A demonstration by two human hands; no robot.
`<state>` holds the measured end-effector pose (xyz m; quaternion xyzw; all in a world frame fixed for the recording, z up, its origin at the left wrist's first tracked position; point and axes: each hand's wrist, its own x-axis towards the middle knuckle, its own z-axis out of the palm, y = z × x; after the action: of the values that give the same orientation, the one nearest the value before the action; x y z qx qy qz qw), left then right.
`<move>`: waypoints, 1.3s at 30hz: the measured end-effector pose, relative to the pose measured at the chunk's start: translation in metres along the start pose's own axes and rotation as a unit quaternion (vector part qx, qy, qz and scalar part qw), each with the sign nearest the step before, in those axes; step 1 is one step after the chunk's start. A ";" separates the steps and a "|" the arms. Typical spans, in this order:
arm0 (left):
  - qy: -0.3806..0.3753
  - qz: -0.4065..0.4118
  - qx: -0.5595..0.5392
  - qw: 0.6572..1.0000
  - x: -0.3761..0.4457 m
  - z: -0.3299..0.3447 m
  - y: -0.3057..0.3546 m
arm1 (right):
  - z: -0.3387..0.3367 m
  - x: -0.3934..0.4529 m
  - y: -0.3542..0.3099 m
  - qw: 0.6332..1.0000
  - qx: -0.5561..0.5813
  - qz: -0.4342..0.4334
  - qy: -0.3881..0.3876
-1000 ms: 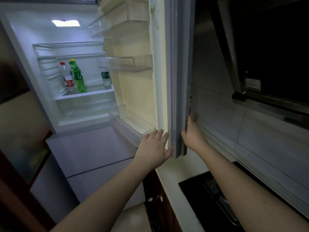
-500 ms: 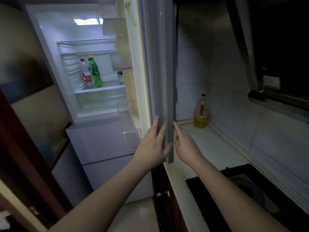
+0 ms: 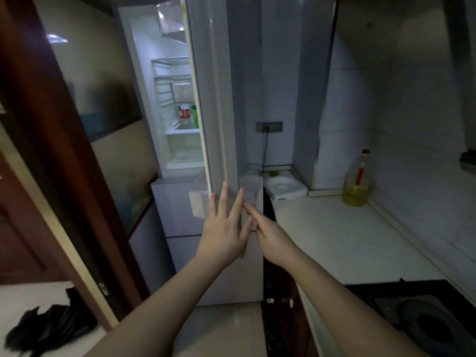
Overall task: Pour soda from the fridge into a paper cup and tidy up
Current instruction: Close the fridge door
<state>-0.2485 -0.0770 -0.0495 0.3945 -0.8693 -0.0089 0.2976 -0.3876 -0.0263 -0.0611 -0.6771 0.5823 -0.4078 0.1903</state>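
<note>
The grey fridge door [image 3: 224,99] stands partly open, leaving a narrow lit gap into the fridge [image 3: 177,140]. Through the gap I see a red-labelled soda bottle [image 3: 184,113] and a green bottle [image 3: 194,115] upright on a shelf, the green one half hidden by the door. My left hand [image 3: 224,228] lies flat against the door's lower edge, fingers spread. My right hand [image 3: 270,233] touches the door's outer face just beside it, fingers stretched out. Neither hand holds anything. No paper cup is in view.
A white counter [image 3: 347,235] runs to the right, with a bottle of yellow oil [image 3: 356,181] at its back and a black hob [image 3: 425,318] near me. White foam packing [image 3: 284,189] sits beside the fridge. A dark wooden door frame [image 3: 59,150] stands left.
The fridge door has swung much further towards shut and the gap has narrowed. Both hands stayed on its lower edge and moved left with it. My view has pulled back and turned.
</note>
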 end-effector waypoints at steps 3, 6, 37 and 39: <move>0.019 -0.001 -0.008 1.000 0.000 -0.012 -0.032 | 0.022 0.020 -0.008 1.000 -0.001 -0.005 -0.029; 0.040 0.000 -0.016 0.999 0.002 -0.021 -0.065 | 0.046 0.045 -0.011 0.999 -0.017 -0.013 -0.048; 0.018 -0.117 0.152 0.981 0.152 -0.001 -0.342 | 0.130 0.348 0.022 0.901 -0.426 -0.024 0.074; 0.016 -0.144 0.150 0.978 0.164 0.006 -0.350 | 0.133 0.362 0.033 0.899 -0.428 -0.040 0.084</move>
<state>-0.0972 -0.4325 -0.0584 0.5562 -0.7898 0.0854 0.2442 -0.3089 -0.4053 -0.0445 -0.6792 0.6869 -0.1815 -0.1841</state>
